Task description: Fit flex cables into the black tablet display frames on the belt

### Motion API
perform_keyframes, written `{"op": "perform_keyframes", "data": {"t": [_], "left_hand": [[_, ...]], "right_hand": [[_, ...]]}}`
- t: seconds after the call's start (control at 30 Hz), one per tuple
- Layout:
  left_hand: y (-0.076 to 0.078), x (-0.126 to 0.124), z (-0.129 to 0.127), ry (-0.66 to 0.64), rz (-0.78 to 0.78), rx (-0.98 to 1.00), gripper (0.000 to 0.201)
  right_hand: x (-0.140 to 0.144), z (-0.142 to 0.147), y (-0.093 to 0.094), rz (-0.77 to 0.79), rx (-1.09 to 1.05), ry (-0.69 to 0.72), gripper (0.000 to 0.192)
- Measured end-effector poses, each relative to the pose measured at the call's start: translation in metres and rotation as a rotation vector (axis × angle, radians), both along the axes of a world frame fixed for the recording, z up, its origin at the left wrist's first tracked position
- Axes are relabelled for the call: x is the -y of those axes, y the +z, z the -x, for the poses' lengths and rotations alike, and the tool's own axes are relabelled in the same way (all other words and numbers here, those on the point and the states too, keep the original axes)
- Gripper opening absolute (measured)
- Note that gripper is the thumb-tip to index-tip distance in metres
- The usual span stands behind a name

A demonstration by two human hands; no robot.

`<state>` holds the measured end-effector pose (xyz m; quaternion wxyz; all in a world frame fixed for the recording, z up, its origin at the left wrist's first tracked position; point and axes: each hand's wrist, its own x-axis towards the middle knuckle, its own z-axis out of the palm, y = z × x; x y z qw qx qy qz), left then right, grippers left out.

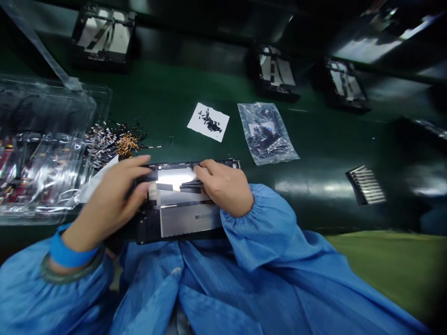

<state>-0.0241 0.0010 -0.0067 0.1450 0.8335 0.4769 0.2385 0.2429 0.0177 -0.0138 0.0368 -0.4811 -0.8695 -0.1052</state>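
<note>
A tablet-like device (185, 223) with its back off lies in front of me at the near edge of the bench, its silver panel and black frame showing. My right hand (225, 186) rests over its upper right part, with thumb and forefinger closed at the far edge; the fingertips are partly hidden. At the device's left end is my left hand (111, 197), slightly blurred, with thumb and fingers apart. Just beyond the left hand, a loose pile of small flex cables (127, 144) with gold and white ends lies on the bench.
Clear plastic trays (45, 97) of parts stand at left. Beyond the device lie a white sheet with small black pieces (209, 122) and a clear bag (268, 135). Stacks of similar devices (103, 37) line the back. A striped strip set (366, 185) lies at right.
</note>
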Motion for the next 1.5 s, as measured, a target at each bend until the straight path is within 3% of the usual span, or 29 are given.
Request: {"op": "perform_keyframes", "data": {"t": [0.13, 0.27, 0.57, 0.77, 1.07, 1.33, 1.5], "left_hand": [[-0.008, -0.039, -0.047, -0.318, -0.071, -0.052, 0.023], [-0.022, -0.053, -0.069, -0.448, -0.091, -0.140, 0.027], [-0.021, -0.052, -0.066, -0.419, -0.052, -0.132, 0.037], [-0.024, -0.051, -0.068, -0.462, -0.208, -0.280, 0.042], [-0.025, -0.049, -0.069, -0.459, -0.277, -0.342, 0.046], [-0.024, -0.048, -0.070, -0.454, -0.212, -0.290, 0.046], [-0.023, -0.048, -0.070, -0.461, -0.227, -0.312, 0.046]], "right_hand": [[-0.004, 0.002, 0.006, 0.071, 0.016, -0.016, 0.030], [-0.007, 0.002, 0.009, 0.081, -0.008, 0.000, 0.030], [0.007, -0.023, 0.009, 0.081, -0.156, 0.058, 0.027], [0.014, -0.038, 0.003, 0.005, -0.156, 0.026, 0.031], [0.008, -0.045, -0.009, -0.131, -0.180, 0.090, 0.030], [0.008, -0.042, -0.011, -0.063, -0.158, 0.052, 0.033], [0.008, -0.043, -0.014, -0.118, -0.165, 0.075, 0.032]]}}
